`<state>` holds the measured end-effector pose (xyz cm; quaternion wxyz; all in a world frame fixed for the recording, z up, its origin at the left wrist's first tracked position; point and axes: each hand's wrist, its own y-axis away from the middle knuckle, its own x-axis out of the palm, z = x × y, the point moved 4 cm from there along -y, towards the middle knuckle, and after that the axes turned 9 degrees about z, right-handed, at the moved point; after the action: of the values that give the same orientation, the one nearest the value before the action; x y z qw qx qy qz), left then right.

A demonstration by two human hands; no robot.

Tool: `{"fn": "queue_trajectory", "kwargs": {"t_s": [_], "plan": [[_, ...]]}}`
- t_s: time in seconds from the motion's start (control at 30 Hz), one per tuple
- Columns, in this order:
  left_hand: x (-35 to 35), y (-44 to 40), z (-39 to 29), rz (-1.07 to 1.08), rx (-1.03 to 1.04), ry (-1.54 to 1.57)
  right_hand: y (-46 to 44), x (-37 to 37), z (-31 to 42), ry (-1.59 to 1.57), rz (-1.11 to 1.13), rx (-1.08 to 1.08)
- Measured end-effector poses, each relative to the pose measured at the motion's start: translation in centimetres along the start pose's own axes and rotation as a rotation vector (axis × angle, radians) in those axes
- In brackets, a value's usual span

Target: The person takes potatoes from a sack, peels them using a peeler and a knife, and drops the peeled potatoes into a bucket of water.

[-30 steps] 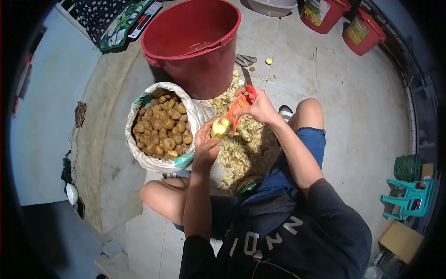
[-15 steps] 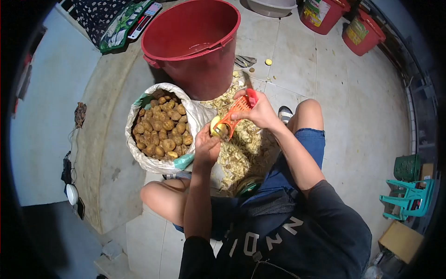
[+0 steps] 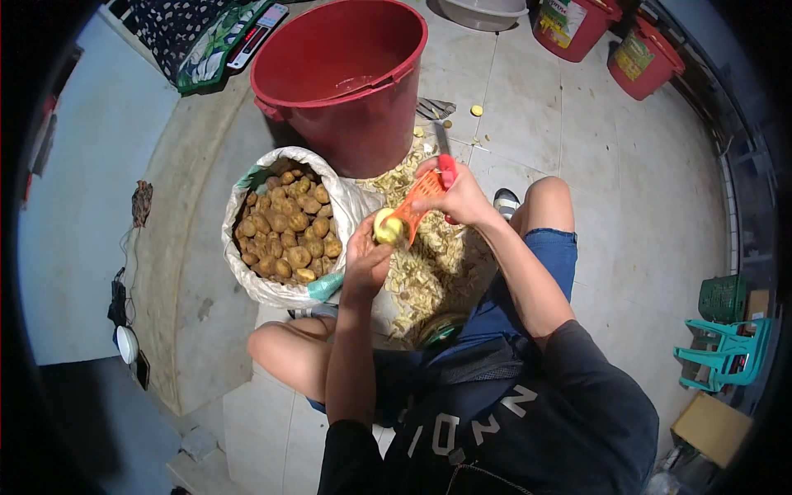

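Note:
My left hand [image 3: 365,254] is closed around a potato [image 3: 388,228], whose peeled yellow side faces up. In my right hand [image 3: 464,198] is an orange peeler [image 3: 418,198] with a slotted body, its head against the potato or just beside it. A red-pink handle [image 3: 446,167] also sits in the right hand, with what looks like a narrow knife blade [image 3: 441,139] pointing away. Beneath both hands, potato peelings [image 3: 437,264] cover the floor. Left of my left hand stands an open white sack [image 3: 285,295] of unpeeled potatoes [image 3: 289,223].
A large red tub [image 3: 346,124] stands just beyond the sack. Farther off are a grey basin [image 3: 483,15] and two red buckets [image 3: 569,33]. Beside the tub lies a small yellow piece [image 3: 477,110]. A digital scale [image 3: 257,35] sits upper left, and a turquoise stool [image 3: 722,355] is at far right.
The potato has turned in my left hand, so more of its peeled side shows. The peeler has drawn slightly back from across it, and the blade beyond the red-pink handle now shows.

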<state>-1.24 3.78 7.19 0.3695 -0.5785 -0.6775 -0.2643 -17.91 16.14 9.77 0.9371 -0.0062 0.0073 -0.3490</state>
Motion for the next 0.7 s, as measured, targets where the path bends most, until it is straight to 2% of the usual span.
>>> {"fn": "queue_trajectory", "kwargs": {"t_s": [0.07,0.1,0.2,0.23,0.33,0.37,0.4,0.47,0.5,0.53,0.6,0.63,0.7], "plan": [[0.2,0.1,-0.3,0.063,-0.026,-0.234,0.4,0.8,1.4,0.147,0.084,-0.035],[-0.8,0.4,-0.2,-0.013,-0.059,-0.15,-0.4,-0.6,-1.1,-0.043,0.006,0.001],[0.1,0.4,-0.9,0.078,-0.053,-0.018,-0.2,-1.4,-0.7,-0.035,-0.024,0.054],[0.4,0.1,-1.0,0.103,-0.096,-0.203,0.1,-0.6,0.2,0.108,0.063,-0.08],[0.1,0.3,-0.4,0.127,-0.097,-0.243,0.6,0.7,1.8,0.186,0.1,-0.14],[-1.4,0.6,-0.1,0.032,-0.108,-0.227,0.0,-0.5,0.0,-0.026,0.034,0.013],[-1.1,0.6,-0.3,0.037,-0.101,-0.23,-0.1,-0.9,-0.2,-0.022,0.036,0.004],[-0.2,0.5,-0.6,0.146,-0.024,0.038,-0.3,-1.8,-1.2,-0.015,-0.015,0.055],[0.5,0.4,-0.8,0.077,-0.025,-0.052,0.3,-0.6,0.4,0.048,0.071,-0.003],[0.4,0.2,-0.6,0.075,-0.027,-0.049,1.1,1.2,2.2,-0.065,0.128,-0.076],[0.4,0.1,-0.4,0.092,-0.03,-0.225,0.7,1.1,1.6,0.078,0.094,-0.1],[0.1,0.0,-0.4,0.104,-0.035,-0.201,0.5,0.5,0.6,0.076,0.094,-0.098],[0.0,0.5,-0.4,0.095,-0.016,-0.084,-0.5,-1.6,-1.9,-0.013,-0.033,0.126]]}}
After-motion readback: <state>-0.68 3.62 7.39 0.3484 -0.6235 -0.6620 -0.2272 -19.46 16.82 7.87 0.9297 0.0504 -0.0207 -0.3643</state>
